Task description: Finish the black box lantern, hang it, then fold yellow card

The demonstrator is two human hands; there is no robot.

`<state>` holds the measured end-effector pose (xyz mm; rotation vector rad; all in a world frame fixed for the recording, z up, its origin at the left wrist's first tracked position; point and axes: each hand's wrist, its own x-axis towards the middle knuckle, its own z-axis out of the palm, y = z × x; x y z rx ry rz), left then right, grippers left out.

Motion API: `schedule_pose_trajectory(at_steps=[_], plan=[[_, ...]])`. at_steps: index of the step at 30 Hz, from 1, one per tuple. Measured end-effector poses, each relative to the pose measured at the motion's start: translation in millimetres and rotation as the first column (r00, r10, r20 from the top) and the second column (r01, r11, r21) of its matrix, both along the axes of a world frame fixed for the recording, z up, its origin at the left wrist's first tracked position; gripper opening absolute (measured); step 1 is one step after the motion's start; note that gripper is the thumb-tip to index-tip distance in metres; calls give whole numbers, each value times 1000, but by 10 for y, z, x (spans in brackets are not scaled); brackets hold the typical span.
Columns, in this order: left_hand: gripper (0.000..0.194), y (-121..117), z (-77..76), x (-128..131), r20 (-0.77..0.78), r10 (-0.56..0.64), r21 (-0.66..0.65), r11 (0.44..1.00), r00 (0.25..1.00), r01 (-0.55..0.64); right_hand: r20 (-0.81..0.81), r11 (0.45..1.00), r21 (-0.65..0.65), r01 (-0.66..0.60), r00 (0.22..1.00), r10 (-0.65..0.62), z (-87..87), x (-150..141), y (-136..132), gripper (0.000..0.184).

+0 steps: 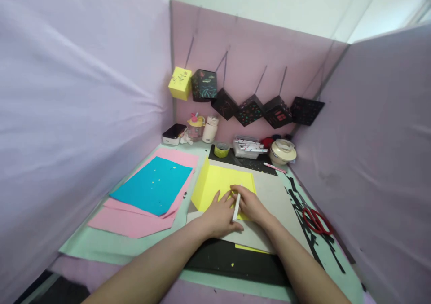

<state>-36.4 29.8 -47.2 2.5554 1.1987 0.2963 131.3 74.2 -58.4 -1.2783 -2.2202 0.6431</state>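
On the grey board (274,196), beneath both hands: yellow sheet (225,176), left flap raised. Probably light, fairly stiff, easily creased — best taken by its outer edges. Left hand (215,216) resting on it, fingers spread apart; right hand (251,204) closed on white pen (237,207). Farther out, blue sheet (158,182) over pink sheets (138,223) to the left, red-handled scissors (315,231) among black scraps (336,257) to the right.

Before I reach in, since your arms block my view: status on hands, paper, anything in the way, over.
Left hand spread on yellow sheet. Right hand holding white pen. Red scissors off right, away from hands.
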Motion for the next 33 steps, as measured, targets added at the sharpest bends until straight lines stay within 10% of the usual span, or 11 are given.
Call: schedule_pose_trajectory(at_steps=[13,19,26,33], plan=[[54,85,25,62,-141,-4,28,1000,990,8,41,997,79,-11,999,8,82,106,62,24],[55,80,36,44,-156,-7,29,999,988,12,-101,976,80,204,976,-195,157,220,146,19],[57,39,71,20,-113,0,-14,1000,994,-1,105,915,47,400,909,-403,484,381,981,18],[63,56,-56,-33,-50,-21,-7,1000,999,20,358,847,-13,532,793,-493,492,-80,1631,34]])
